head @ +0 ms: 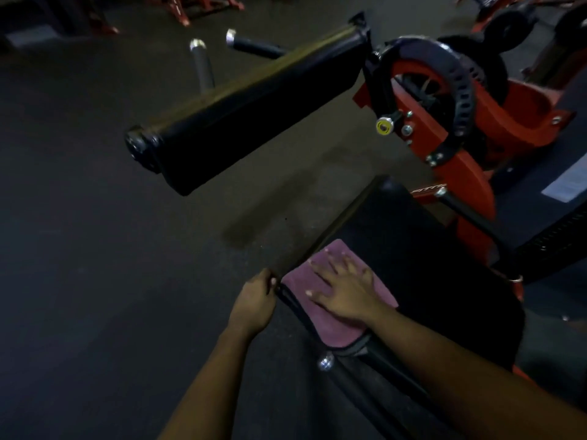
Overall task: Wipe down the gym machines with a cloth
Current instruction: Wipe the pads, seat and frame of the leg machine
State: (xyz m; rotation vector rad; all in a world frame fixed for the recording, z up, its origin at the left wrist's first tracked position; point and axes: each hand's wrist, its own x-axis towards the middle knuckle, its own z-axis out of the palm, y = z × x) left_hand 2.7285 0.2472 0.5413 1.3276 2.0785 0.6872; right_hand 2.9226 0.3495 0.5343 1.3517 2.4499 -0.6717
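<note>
A dark, speckled rubber floor (95,249) fills the left side of the view. Near the middle it carries a darker, damp-looking patch (244,230) with smeared, blurred edges. At the top left lies a pale rectangular shape (31,38) — too blurred to identify. At the right edge a white sheet (563,185) sits on a dark slanted surface — its print unreadable.

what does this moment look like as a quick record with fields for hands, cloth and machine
setting: gym with a dark floor
machine: red frame with a black seat pad and a black roller pad beyond it
cloth: purple, lying flat on the seat pad near its left edge
right hand: flat on the cloth, fingers spread
left hand: grips the seat pad's edge beside the cloth
adjuster: yellow knob on the frame
</note>
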